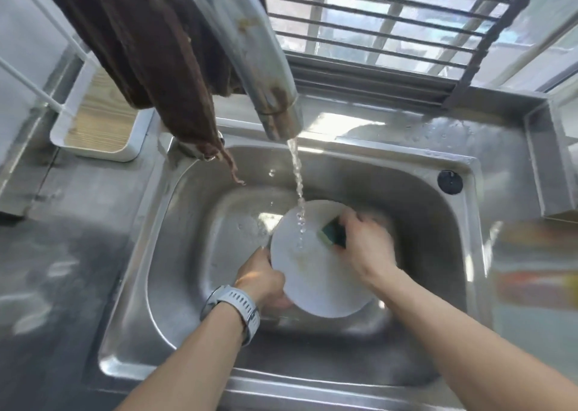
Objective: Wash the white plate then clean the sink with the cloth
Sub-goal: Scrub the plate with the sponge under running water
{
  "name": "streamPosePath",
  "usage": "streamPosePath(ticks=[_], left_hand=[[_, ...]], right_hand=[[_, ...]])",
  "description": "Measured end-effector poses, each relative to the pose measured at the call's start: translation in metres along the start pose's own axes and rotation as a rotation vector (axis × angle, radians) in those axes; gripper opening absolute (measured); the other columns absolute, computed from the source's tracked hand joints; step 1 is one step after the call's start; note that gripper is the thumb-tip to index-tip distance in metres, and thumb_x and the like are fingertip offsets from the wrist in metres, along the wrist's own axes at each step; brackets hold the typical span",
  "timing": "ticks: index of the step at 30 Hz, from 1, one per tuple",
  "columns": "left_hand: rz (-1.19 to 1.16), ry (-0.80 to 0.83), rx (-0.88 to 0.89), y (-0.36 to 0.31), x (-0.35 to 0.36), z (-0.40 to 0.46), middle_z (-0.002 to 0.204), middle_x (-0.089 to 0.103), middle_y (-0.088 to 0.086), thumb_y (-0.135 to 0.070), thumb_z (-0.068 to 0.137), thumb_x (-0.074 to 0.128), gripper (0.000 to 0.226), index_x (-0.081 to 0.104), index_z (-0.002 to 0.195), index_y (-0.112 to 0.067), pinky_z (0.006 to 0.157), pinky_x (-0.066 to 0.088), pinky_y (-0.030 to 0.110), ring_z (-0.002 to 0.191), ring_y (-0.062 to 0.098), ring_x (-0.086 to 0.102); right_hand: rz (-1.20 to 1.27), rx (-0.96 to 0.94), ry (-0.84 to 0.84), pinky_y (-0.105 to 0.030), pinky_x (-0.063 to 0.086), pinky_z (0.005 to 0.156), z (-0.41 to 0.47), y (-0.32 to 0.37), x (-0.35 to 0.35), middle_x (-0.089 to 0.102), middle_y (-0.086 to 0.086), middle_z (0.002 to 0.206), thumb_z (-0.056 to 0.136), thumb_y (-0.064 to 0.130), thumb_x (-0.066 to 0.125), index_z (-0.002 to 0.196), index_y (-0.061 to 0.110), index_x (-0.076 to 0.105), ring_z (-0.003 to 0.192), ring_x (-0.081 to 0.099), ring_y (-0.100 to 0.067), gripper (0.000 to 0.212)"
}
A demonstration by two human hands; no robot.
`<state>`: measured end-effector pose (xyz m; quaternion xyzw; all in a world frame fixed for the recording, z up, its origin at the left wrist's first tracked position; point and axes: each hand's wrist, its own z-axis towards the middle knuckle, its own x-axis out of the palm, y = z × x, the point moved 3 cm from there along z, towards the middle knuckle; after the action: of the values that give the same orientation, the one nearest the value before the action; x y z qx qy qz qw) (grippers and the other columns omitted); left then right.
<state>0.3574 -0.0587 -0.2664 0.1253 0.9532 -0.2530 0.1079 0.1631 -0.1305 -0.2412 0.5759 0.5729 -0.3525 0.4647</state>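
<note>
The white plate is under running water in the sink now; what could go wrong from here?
1. The left hand holds the white plate only by its wet edge, so it may slip into the sink.
2. The brown cloth hangs close to the tap and could get splashed.

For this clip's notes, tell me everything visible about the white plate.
The white plate is round, plain and smooth, seemingly glazed ceramic, held tilted over the steel sink basin. The left hand grips its left rim; the right hand presses a green sponge against its upper right. Tap water falls onto its upper face. A faint yellowish smear shows near the centre. Its underside is hidden.
</note>
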Motion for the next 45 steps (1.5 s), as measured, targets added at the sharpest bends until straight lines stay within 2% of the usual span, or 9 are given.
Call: streamPosePath(ticks=[7,12,18,24,28,33,36,41,45], left_hand=[[0.097,-0.020,0.018,0.001,0.002,-0.004,0.096,0.072,0.000,-0.008,0.063,0.063,0.042,0.057,0.098,-0.031,0.060,0.064,0.034,0.088,0.027,0.070],[0.067,0.001,0.028,-0.004,-0.004,0.000,0.105,0.070,-0.003,-0.005,0.066,0.066,0.036,0.056,0.093,-0.027,0.080,0.065,0.046,0.100,0.031,0.069],[0.247,-0.042,0.038,-0.009,-0.008,-0.005,0.106,0.070,0.003,-0.024,0.081,0.055,0.023,0.057,0.104,-0.025,0.087,0.058,0.038,0.100,0.031,0.069],[0.230,-0.069,0.042,-0.012,-0.010,-0.007,0.112,0.069,0.003,-0.024,0.091,0.046,0.018,0.055,0.106,-0.026,0.080,0.055,0.032,0.101,0.031,0.067],[0.240,-0.035,0.036,-0.015,-0.008,-0.009,0.113,0.071,0.007,-0.031,0.087,0.045,0.029,0.058,0.112,-0.030,0.090,0.060,0.044,0.101,0.034,0.069],[0.145,0.012,0.054,-0.015,-0.014,-0.016,0.097,0.076,0.008,-0.023,0.069,0.050,0.020,0.061,0.086,-0.022,0.080,0.064,0.047,0.088,0.035,0.075],[-0.008,0.071,0.025,-0.022,-0.012,-0.024,0.081,0.077,0.011,-0.018,0.069,0.055,0.024,0.064,0.091,-0.014,0.063,0.064,0.038,0.070,0.030,0.075],[-0.165,0.166,0.009,-0.021,-0.007,-0.038,0.098,0.072,0.018,-0.018,0.067,0.053,0.052,0.057,0.118,-0.008,0.055,0.052,0.030,0.076,0.027,0.066],[-0.430,0.167,0.066,-0.016,-0.018,-0.046,0.082,0.070,0.013,0.005,0.088,0.048,0.032,0.065,0.111,-0.007,0.057,0.053,0.035,0.073,0.028,0.063]], right_hand=[[0.143,-0.243,0.067,-0.037,0.043,0.061,0.000,0.065,0.013,0.054,-0.005,0.090,0.082,0.038,0.069,0.106,0.020,0.051,0.087,0.060,-0.035,0.034],[-0.023,0.016,0.016,-0.037,0.045,0.064,-0.012,-0.006,-0.008,0.059,-0.007,0.103,0.083,0.034,0.065,0.119,0.019,0.047,0.091,0.061,-0.034,0.043],[0.114,-0.324,0.092,-0.043,0.051,0.069,-0.018,0.068,0.011,0.057,-0.009,0.107,0.083,0.038,0.063,0.119,0.017,0.048,0.096,0.057,-0.036,0.044],[-0.120,-0.009,0.011,-0.037,0.040,0.065,-0.006,-0.009,-0.007,0.058,-0.010,0.115,0.084,0.029,0.066,0.129,0.017,0.043,0.099,0.059,-0.036,0.052],[-0.044,-0.196,0.137,-0.037,0.041,0.060,-0.055,0.029,0.014,0.057,-0.003,0.105,0.083,0.032,0.062,0.118,0.018,0.042,0.091,0.061,-0.031,0.042],[0.120,-0.137,0.024,-0.040,0.048,0.065,0.021,0.033,0.005,0.060,-0.011,0.103,0.083,0.027,0.068,0.115,0.016,0.048,0.091,0.058,-0.037,0.039],[0.056,0.061,0.043,-0.038,0.050,0.066,-0.014,-0.011,-0.005,0.062,-0.008,0.109,0.084,0.041,0.066,0.119,0.020,0.046,0.089,0.061,-0.033,0.046],[0.313,-0.140,0.121,-0.028,0.042,0.067,-0.060,0.035,-0.016,0.062,0.009,0.101,0.077,0.060,0.061,0.110,0.031,0.051,0.084,0.058,-0.016,0.045],[0.276,-0.137,0.066,-0.030,0.042,0.067,-0.004,0.034,-0.016,0.068,0.003,0.108,0.083,0.051,0.066,0.118,0.030,0.056,0.092,0.063,-0.023,0.042]])
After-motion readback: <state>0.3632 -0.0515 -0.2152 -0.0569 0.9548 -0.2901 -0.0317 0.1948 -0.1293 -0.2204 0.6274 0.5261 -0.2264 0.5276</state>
